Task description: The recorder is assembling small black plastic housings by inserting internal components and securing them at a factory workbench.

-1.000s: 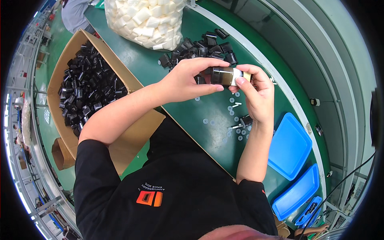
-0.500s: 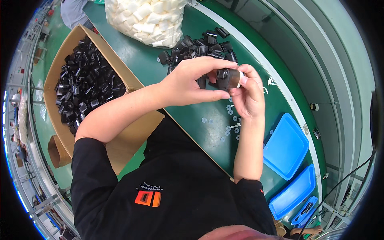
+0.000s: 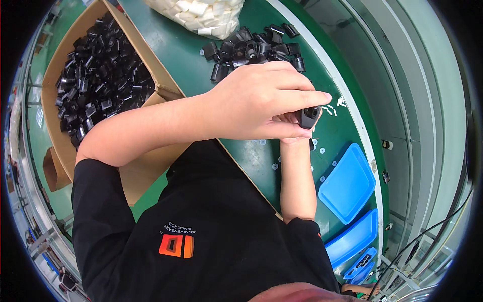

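A small black plastic cartridge (image 3: 308,118) is held between my two hands above the green table. My left hand (image 3: 269,100) reaches over it from the left, thumb and fingers closed on its sides. Mostly hidden behind, my right hand (image 3: 289,119) shows only curled fingers and the wrist; it seems to grip the same cartridge from below. Just beyond the hands is a loose pile of similar black cartridges (image 3: 251,49). Small translucent washers (image 3: 322,150) are scattered around my right wrist, and little white pins (image 3: 330,109) lie past the hands.
At the left stands an open cardboard box (image 3: 162,80) filled with black cartridges. A clear bag of white foam blocks (image 3: 211,20) sits at the back. Blue trays (image 3: 348,183) line the right side of the green table (image 3: 173,50). Another person's hand (image 3: 363,288) shows at the lower right.
The cartridge has been turned so its black end faces up, and both hands have come closer together. My left hand now covers most of the right. The whole view has shifted slightly.
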`<state>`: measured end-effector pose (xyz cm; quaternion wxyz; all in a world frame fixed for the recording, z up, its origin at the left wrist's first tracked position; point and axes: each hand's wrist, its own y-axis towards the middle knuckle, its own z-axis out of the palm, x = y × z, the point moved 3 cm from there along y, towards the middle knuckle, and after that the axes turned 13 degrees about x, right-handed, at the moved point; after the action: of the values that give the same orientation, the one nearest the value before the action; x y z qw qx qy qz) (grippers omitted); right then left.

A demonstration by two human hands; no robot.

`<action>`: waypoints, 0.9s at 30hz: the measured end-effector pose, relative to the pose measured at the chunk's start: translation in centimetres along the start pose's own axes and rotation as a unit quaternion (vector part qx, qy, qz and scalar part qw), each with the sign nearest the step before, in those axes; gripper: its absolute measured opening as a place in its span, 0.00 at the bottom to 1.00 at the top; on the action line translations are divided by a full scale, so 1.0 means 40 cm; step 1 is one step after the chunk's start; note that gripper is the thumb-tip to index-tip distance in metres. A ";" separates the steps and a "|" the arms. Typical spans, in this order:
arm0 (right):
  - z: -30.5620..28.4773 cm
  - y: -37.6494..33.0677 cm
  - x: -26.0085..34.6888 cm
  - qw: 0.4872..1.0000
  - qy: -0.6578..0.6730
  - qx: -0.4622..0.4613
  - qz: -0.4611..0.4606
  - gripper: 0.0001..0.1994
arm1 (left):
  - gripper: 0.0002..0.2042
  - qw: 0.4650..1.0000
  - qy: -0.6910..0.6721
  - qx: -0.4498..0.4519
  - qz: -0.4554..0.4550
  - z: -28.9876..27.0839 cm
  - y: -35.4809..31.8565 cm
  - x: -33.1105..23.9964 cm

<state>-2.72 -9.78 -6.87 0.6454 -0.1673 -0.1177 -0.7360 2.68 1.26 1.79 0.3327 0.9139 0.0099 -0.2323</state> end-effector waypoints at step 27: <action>0.054 -0.032 0.143 0.823 -0.531 0.095 -0.177 0.27 | 0.31 0.999 0.038 0.005 0.028 -0.025 -0.001 0.047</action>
<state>-4.42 -13.96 -2.57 0.3549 -0.4464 -0.5390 -0.6199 4.76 1.66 1.60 0.3343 0.9235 -0.0040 -0.1879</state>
